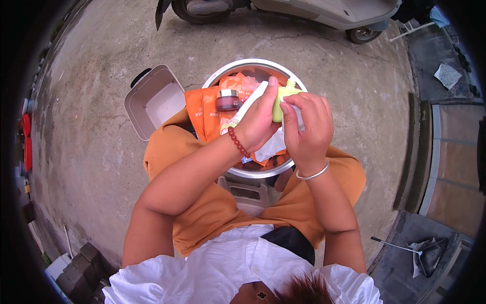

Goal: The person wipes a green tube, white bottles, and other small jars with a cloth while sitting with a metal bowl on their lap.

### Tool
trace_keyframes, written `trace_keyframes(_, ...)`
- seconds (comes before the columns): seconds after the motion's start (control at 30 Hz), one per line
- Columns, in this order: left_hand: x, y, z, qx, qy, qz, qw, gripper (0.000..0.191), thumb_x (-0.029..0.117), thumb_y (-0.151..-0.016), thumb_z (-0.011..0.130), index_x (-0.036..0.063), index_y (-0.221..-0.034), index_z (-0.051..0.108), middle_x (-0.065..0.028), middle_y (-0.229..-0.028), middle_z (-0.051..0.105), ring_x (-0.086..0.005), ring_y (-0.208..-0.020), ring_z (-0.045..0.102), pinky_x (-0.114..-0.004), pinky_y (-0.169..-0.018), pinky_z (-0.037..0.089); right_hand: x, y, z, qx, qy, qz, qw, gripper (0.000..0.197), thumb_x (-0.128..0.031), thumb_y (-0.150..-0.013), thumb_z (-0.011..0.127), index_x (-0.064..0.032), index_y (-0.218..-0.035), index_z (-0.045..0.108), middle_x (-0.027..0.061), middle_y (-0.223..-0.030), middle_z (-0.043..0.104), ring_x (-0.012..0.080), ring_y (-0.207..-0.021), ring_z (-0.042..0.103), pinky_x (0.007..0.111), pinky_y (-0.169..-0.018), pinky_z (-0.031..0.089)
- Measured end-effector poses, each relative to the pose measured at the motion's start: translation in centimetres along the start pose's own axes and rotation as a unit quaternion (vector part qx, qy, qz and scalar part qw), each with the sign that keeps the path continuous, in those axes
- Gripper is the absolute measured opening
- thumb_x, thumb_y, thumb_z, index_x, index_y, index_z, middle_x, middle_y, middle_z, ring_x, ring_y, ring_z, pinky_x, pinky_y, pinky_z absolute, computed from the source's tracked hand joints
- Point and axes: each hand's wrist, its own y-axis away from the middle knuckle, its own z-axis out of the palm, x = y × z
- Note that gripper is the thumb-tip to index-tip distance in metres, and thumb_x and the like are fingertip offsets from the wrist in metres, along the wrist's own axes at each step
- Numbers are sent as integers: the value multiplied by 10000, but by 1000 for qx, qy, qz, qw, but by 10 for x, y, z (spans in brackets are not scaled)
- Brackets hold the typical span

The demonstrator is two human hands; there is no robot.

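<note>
My left hand [260,119], with a red bead bracelet at the wrist, grips a light green bottle [278,110] whose threaded neck is uncapped. Against the bottle's side my right hand [313,127] pinches a white tissue or wipe [299,117]. Both hands are over a steel basin [258,61] between my knees. Inside it are orange printed packets [205,112] and a dark red cosmetic jar [228,103] with a silver lid. A white tube-like item [250,102] runs beside my left thumb; whether the hand touches it, I cannot tell. More white sheet material [270,146] shows beneath my hands.
A beige plastic bin [157,97] stands left of the basin. Part of a plastic stool [246,195] shows between my legs. Beyond the basin a scooter [303,13] is parked on cracked concrete. At right are a step edge [414,152] and a long-handled dustpan [431,258].
</note>
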Motion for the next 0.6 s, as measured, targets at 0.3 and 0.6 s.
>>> trace_keyframes(0.3, -4, 0, 0, 57, -5, 0, 998, 466, 464, -989, 325, 77, -1174, 506, -59, -1101, 565, -160, -1040, 549, -336, -932, 434, 6, -2, 2, 41, 26, 49, 998, 93, -62, -778, 658, -36, -854, 611, 107, -829, 605, 295, -758, 568, 362, -677, 454)
trace_keyframes(0.6, -3, 2, 0, 56, -40, 13, 998, 436, 430, -988, 338, 73, -1179, 502, -56, -1092, 570, -146, -1028, 562, -318, -908, 446, 9, -5, -3, 53, 21, 72, 996, 85, -53, -777, 654, -36, -846, 607, 107, -839, 616, 292, -763, 570, 364, -658, 454)
